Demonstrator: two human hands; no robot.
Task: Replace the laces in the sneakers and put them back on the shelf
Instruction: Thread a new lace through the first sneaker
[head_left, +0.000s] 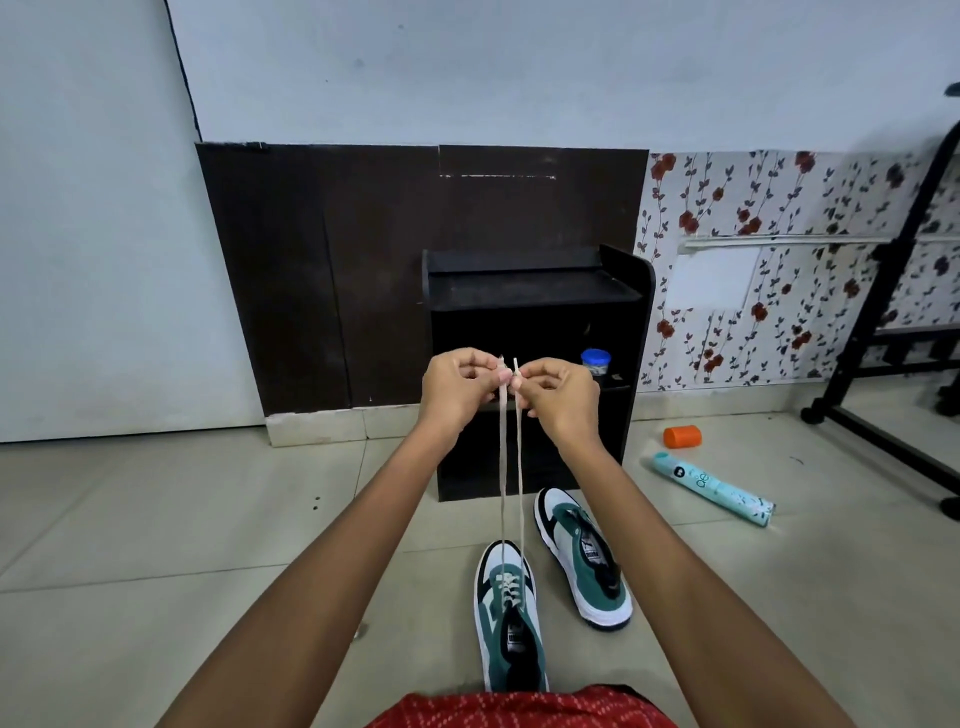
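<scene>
Beige lace (502, 467), one end pinched in the left hand (457, 384) and one in the right hand (558, 392), rises taut from the near sneaker (511, 613) on the floor (208, 519). Lacing looks part done; next, the ends must cross into higher eyelets.

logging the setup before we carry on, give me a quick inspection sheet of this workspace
surface: pale tiled floor, a few small dark specks.
job's things: near sneaker partly laced, its lace pulled up from it; far sneaker beside it, no lace seen; black shelf behind.
clutter: orange cylinder and teal spray can lying on the floor; blue-lidded jar in the shelf.
grippers: left hand and right hand each pinch one lace end.
cables: thin dark line down the wall, possibly a cable.
surroundings: dark panel, floral wallpaper, black metal stand at right.
</scene>
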